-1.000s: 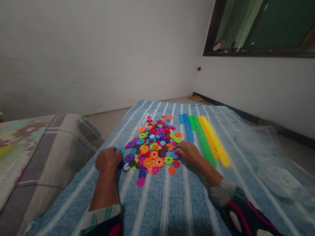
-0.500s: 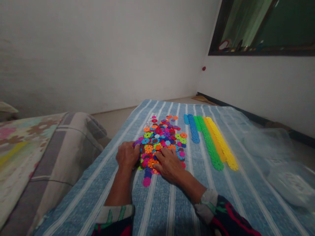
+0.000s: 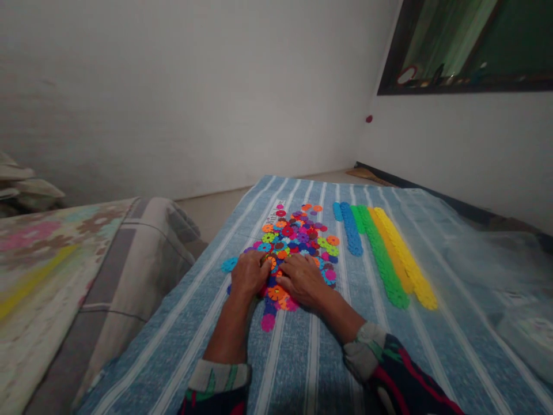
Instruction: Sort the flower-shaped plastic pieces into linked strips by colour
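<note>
Resting two hands on one heap of coloured discs.
The left hand (image 3: 250,274) lay curled, pinching or not I could not tell, and the right hand (image 3: 302,280) lay flat, fingers loosely spread, both covering the near edge of the disc heap (image 3: 302,233) on the striped blue cloth (image 3: 302,369). Sorted rows (image 3: 382,256) in four colours (blue, green, orange, yellow) lay just right of it. One pink disc (image 3: 268,323) sat apart between the wrists. One plastic bag (image 3: 525,323) lay far right and a folded quilt (image 3: 138,259) left.

Looks dim and grey. Shows two plain white walls (image 3: 194,86) meeting in a far corner, with a small red dot (image 3: 368,119) near it. Has a dark-framed window (image 3: 470,46) up on the right, a pale floor (image 3: 216,207) below, and a flowery mattress (image 3: 47,253) on the left.
</note>
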Tool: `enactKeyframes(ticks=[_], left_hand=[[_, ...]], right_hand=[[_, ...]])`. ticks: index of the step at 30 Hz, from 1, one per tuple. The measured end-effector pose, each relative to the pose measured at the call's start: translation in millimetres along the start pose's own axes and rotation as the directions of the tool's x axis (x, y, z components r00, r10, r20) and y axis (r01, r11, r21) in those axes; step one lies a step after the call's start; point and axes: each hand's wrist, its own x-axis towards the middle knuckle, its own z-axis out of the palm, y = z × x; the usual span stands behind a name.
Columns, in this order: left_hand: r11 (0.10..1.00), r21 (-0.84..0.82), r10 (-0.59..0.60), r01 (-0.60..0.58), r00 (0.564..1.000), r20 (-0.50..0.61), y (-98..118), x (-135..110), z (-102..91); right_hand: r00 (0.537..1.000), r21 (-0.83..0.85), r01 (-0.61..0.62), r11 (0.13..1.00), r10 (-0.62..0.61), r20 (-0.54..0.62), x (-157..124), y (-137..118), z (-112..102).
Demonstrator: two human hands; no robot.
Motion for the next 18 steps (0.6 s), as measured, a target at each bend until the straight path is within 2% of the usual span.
enactKeyframes(ticks=[6, 9, 11, 15, 18], left_hand=[[0.997, 0.026, 0.066, -0.067, 0.997, 0.033, 2.2, -0.5, 3.3], [0.998, 0.009, 0.062, -0.063, 0.997, 0.041, 1.4, -0.1, 5.7], [0.999, 0.004, 0.045, -0.045, 0.998, 0.044, 2.1, -0.3, 6.2], [0.999, 0.032, 0.033, -0.035, 0.998, 0.045, 6.2, -2.4, 4.6], [0.998, 0.048, 0.041, -0.043, 0.998, 0.048, 7.8, -4.0, 3.3]], right_hand=[[0.989, -0.048, -0.148, 0.988, 0.147, -0.009, 4.9, 38.9, -4.2], [0.982, -0.056, -0.189, 0.98, 0.187, -0.038, 6.4, 47.5, -3.9], [0.984, -0.04, -0.17, 0.985, 0.168, -0.062, 9.0, 47.0, -3.4], [0.998, -0.016, -0.044, 0.999, 0.044, -0.047, 18.0, 39.0, -1.2], [0.999, -0.038, -0.04, 0.998, 0.039, -0.011, 23.4, 37.2, 1.6]])
